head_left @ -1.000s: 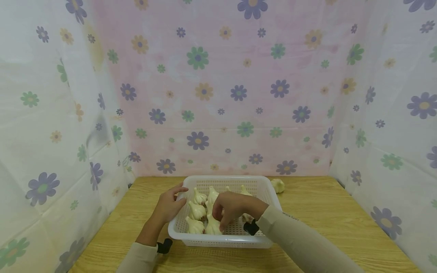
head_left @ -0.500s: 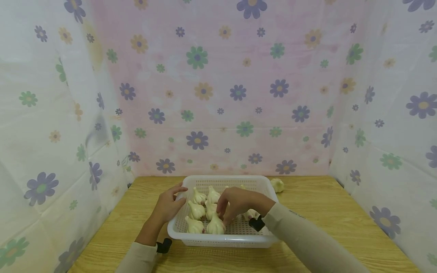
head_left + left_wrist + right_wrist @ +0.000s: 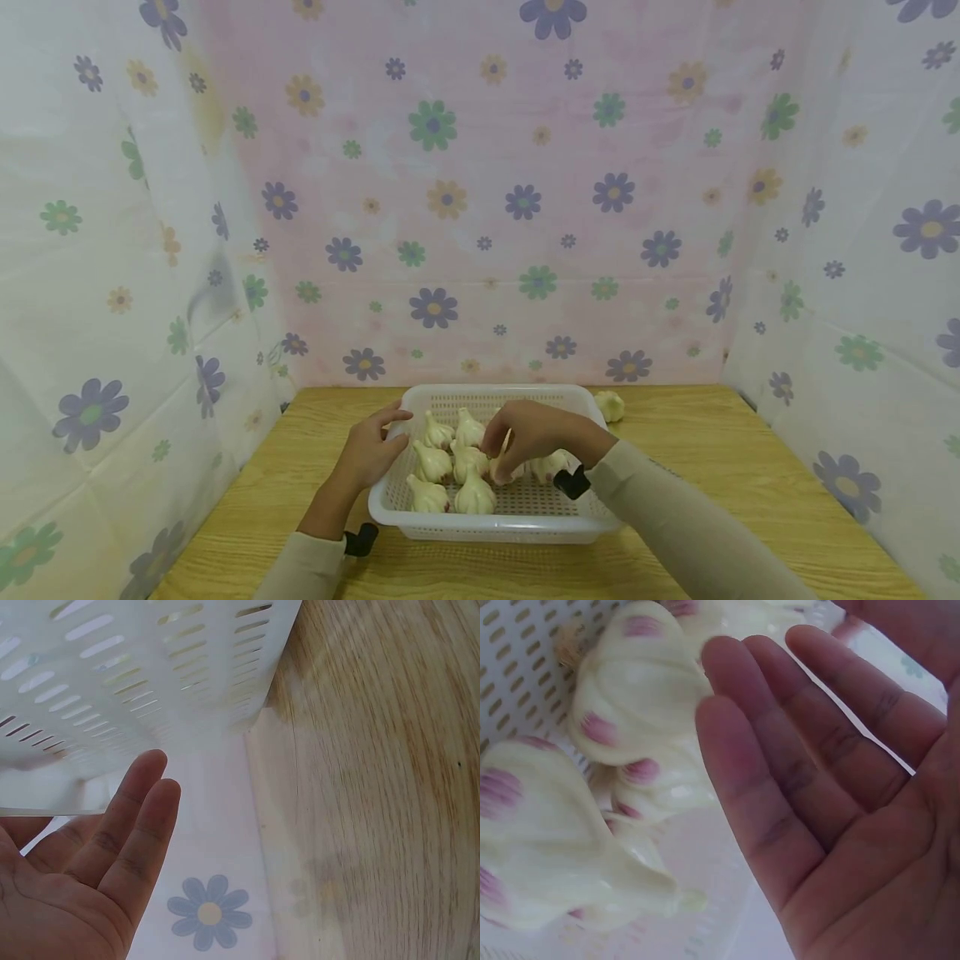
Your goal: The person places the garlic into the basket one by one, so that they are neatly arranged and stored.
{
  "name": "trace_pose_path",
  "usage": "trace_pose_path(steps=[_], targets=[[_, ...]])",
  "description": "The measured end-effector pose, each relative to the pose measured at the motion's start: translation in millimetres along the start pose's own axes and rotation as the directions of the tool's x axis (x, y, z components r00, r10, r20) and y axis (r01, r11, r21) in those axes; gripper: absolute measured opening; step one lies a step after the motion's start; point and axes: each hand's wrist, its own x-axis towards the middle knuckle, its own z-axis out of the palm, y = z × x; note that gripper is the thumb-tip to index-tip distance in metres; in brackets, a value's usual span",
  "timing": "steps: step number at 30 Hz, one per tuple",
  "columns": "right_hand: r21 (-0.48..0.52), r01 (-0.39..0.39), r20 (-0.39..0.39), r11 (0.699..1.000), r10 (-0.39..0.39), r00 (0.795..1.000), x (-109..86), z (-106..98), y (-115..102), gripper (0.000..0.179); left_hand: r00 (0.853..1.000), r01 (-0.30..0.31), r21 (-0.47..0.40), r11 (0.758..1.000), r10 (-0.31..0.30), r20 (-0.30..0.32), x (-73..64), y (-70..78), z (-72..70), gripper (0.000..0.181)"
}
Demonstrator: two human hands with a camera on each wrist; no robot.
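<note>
A white plastic basket [image 3: 495, 523] holds several pale garlic bulbs [image 3: 476, 493] with pinkish marks. My left hand [image 3: 372, 450] rests on its left rim, thumb and a finger over the edge; the left wrist view shows straight fingers [image 3: 142, 840] beside the outer slotted wall. Inside the basket, my right hand [image 3: 528, 437] hovers low over a garlic bulb [image 3: 504, 472], partly hiding it. Its fingers [image 3: 780, 765] are relaxed and spread from the thumb in the right wrist view, with garlic bulbs [image 3: 634, 682] just beyond the fingertips.
One garlic bulb [image 3: 611, 407] lies outside the basket, by its back right corner. The wooden table [image 3: 720, 500] is enclosed by flower-printed sheets [image 3: 480, 275] at the back and both sides.
My right hand has drawn back and rightward from the front-row garlic bulb, which now stands uncovered, to one farther back. My left hand stays on the rim.
</note>
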Motion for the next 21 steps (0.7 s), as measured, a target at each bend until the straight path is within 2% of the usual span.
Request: trace_pose_path(steps=[5, 9, 15, 21], targets=[[0.080, 0.046, -0.060, 0.996, -0.041, 0.997, -8.1, -13.2, 11.9, 0.029, 1.000, -0.007, -0.011, 1.000, 0.007, 0.003, 0.0, 0.6, 0.4, 0.041], [0.131, 0.060, -0.144, 0.990, -0.041, 0.989, -21.4, -28.1, 23.5, 0.030, 1.000, -0.009, -0.008, 1.000, 0.009, 0.006, 0.5, 0.2, 0.8, 0.041], [0.148, 0.050, -0.293, 0.988, -0.004, 0.956, -42.3, -49.7, 47.1, 0.033, 1.000, -0.002, -0.010, 1.000, 0.002, -0.003, 1.9, -0.1, -0.1, 0.040], [0.222, 0.022, -0.391, 0.975, 0.068, 0.918, -58.5, -57.5, 77.7, 0.040, 1.000, 0.015, -0.039, 0.999, -0.015, 0.012, 1.1, -0.8, -0.6, 0.040]])
